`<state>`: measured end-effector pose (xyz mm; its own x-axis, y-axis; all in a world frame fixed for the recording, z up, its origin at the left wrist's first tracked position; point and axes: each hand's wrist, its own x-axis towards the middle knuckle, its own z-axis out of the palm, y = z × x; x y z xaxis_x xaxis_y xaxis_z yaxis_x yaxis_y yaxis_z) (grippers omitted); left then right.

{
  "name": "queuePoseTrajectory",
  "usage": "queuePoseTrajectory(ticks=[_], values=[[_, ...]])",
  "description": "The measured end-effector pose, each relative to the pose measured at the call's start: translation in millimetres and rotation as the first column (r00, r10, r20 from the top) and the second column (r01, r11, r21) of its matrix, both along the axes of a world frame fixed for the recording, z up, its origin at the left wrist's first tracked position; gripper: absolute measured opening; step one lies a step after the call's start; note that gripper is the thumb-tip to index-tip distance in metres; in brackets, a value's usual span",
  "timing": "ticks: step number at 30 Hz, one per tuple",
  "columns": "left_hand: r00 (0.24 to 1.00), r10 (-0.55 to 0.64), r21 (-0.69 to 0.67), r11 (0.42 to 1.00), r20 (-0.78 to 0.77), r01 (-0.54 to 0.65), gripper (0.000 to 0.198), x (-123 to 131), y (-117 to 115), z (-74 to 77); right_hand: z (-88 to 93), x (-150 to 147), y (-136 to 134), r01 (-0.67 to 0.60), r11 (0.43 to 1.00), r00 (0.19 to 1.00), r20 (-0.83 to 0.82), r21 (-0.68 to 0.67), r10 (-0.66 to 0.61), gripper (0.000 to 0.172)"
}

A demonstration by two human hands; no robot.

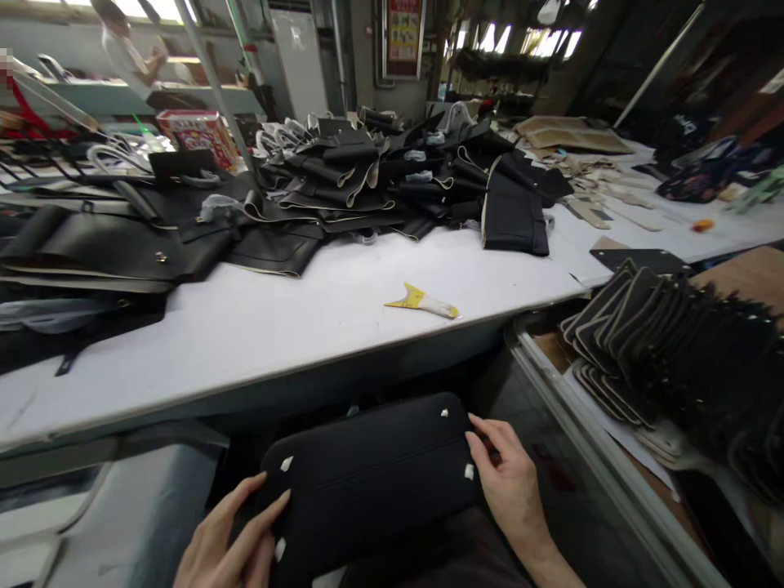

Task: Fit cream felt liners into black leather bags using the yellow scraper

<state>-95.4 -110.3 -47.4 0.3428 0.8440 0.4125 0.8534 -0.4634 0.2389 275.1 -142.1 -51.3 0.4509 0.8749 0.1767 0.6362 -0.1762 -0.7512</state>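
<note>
A black rounded panel, with a small light patch near each corner and a seam along its middle, lies across both hands close to my body. My left hand pinches its left end between thumb and fingers. At the opposite end, my right hand grips the edge in the same way, between the two right-hand patches. Beyond the panel, a yellow-and-white pointed tool rests on the white tabletop, apart from both hands.
Black leather-like pieces are heaped along the table's far side, with black bags at left. To the right, many dark panels stand packed on a metal-edged surface. A grey padded surface sits lower left. Another person is in the background.
</note>
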Motion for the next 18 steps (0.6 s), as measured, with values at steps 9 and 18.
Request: queuePoseTrajectory(ticks=[9,18], values=[[0.992,0.023,0.077,0.997,-0.122,-0.014,0.042,56,-9,33.6,34.9,-55,2,-0.446,0.895,0.673,0.647,-0.032,0.358,0.063],[0.97,-0.023,0.003,1.0,-0.243,0.025,0.046,94,4,25.2,13.1,-78,22,-0.548,0.817,0.465,0.746,-0.18,0.477,0.073]])
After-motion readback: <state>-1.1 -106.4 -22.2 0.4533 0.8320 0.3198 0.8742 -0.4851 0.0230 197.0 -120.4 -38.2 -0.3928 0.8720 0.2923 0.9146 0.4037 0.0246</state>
